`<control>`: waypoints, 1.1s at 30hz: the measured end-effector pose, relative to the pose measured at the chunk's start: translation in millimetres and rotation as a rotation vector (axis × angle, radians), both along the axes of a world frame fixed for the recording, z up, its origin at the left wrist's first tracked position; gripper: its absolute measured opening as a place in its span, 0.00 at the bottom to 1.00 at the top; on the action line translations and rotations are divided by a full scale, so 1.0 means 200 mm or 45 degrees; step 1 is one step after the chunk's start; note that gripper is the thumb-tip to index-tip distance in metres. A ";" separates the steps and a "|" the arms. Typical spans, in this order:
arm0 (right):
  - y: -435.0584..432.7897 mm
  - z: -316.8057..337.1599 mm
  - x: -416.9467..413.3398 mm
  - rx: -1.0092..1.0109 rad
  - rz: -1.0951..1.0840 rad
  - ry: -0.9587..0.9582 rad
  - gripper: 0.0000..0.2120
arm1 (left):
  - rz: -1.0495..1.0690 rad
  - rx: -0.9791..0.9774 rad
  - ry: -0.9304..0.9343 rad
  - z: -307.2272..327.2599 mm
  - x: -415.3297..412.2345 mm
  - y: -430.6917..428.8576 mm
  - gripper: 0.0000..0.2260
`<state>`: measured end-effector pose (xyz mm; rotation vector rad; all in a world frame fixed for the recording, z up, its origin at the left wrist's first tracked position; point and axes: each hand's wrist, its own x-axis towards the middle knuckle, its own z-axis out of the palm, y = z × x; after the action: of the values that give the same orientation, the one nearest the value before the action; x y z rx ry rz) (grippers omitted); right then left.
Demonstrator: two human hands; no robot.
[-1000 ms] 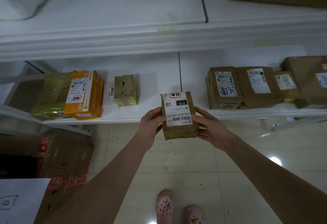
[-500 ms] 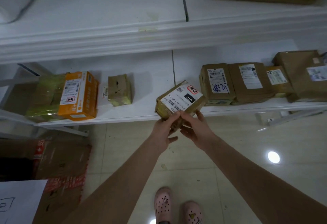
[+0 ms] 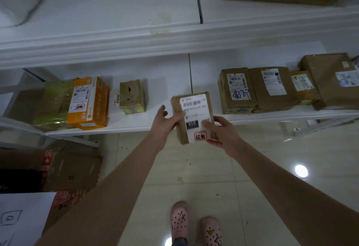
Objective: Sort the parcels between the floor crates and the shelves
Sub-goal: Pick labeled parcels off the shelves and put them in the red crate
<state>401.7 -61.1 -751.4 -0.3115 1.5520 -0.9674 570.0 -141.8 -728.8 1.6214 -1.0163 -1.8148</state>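
Grips the labelled parcel [image 3: 195, 109] half over the front lip of the lower shelf [image 3: 136, 127]: pinches its left edge with the left hand [image 3: 164, 123], clasps its near right corner with the right hand [image 3: 220, 133]. Risks a tip onto the floor [image 3: 194, 168] if released early, or a knock against the brown parcel [image 3: 236, 92] at 2 o'clock if pushed askew.

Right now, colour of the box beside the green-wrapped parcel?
Orange: the box shows best in the head view.

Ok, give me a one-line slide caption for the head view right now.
The left hand and right hand hold a labelled brown parcel at the front edge of the lower shelf.
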 end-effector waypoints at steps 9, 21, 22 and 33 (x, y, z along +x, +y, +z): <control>-0.05 0.00 0.04 0.035 -0.039 0.109 0.12 | -0.194 -0.058 0.070 -0.02 0.04 0.13 0.24; -0.07 0.07 0.18 0.005 0.112 0.248 0.31 | -0.156 -0.088 0.008 0.00 0.14 0.21 0.33; -0.07 0.08 0.21 0.005 0.136 0.277 0.31 | -0.150 -0.078 0.002 0.01 0.16 0.23 0.35; 0.03 0.13 0.71 -0.078 0.628 0.365 0.28 | 0.219 0.014 0.003 0.03 0.67 0.57 0.35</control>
<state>542.8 -54.7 -725.8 -0.8631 1.5944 -0.5978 704.5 -27.6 -721.9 1.6586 -0.8399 -1.7101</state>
